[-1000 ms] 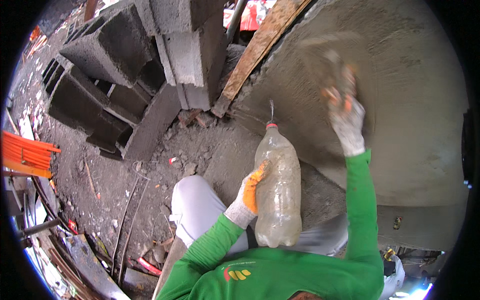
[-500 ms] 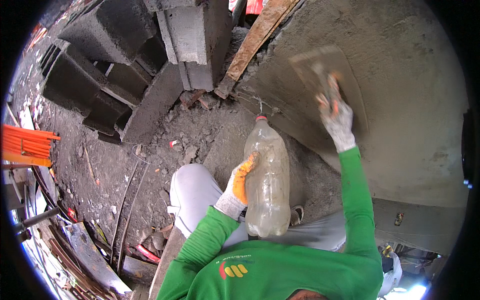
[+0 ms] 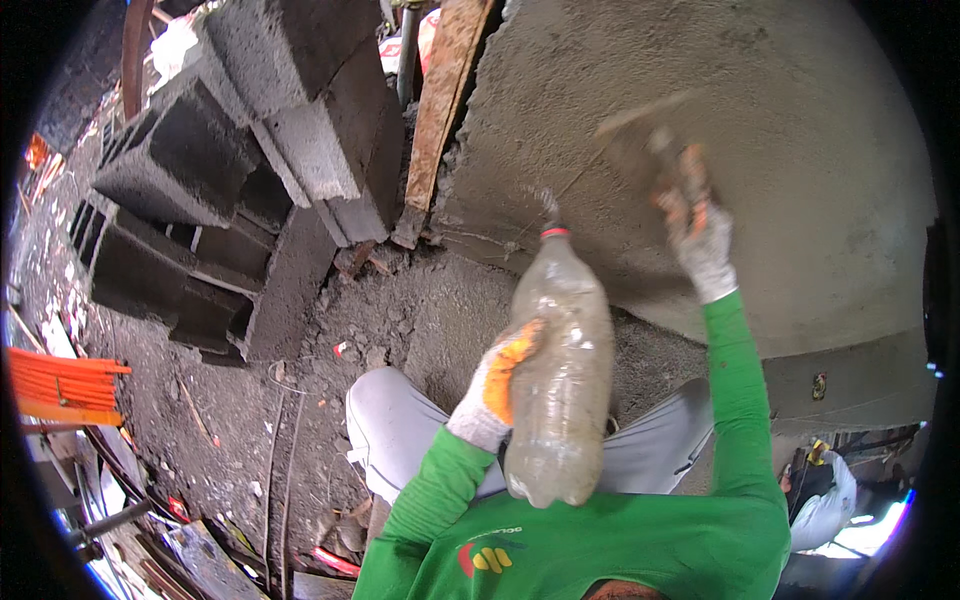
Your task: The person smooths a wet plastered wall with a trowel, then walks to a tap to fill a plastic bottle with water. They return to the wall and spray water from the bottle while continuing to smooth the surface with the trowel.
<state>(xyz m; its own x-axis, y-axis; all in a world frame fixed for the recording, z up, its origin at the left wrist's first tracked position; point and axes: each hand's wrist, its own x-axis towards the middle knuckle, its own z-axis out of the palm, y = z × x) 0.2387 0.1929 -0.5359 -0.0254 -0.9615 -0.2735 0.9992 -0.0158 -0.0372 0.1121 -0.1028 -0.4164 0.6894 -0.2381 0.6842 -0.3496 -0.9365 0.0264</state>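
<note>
My left hand (image 3: 495, 385), in a white knit glove with orange grip, is closed around a large clear plastic bottle (image 3: 565, 380) with a red cap. The bottle points its cap at the wall and holds cloudy liquid; a thin spurt of water (image 3: 546, 203) leaves the cap. Over the grey plastered wall (image 3: 820, 170), my right hand (image 3: 697, 235), gloved likewise, grips a flat plastering float (image 3: 645, 135). The float is blurred by motion and shows tilted, one long edge catching light. Whether it touches the plaster I cannot tell.
Hollow concrete blocks (image 3: 180, 160) are stacked at the left. A rusty wooden board (image 3: 445, 90) stands along the wall's left edge. Orange tubes (image 3: 65, 380) and scrap boards (image 3: 205, 560) lie at far left. A small outlet box (image 3: 819, 386) sits low in the wall.
The float has gone from lying broad against the wall to a tilted, narrower view. Water still spurts from the bottle, now farther up toward the wall. The whole view has shifted.
</note>
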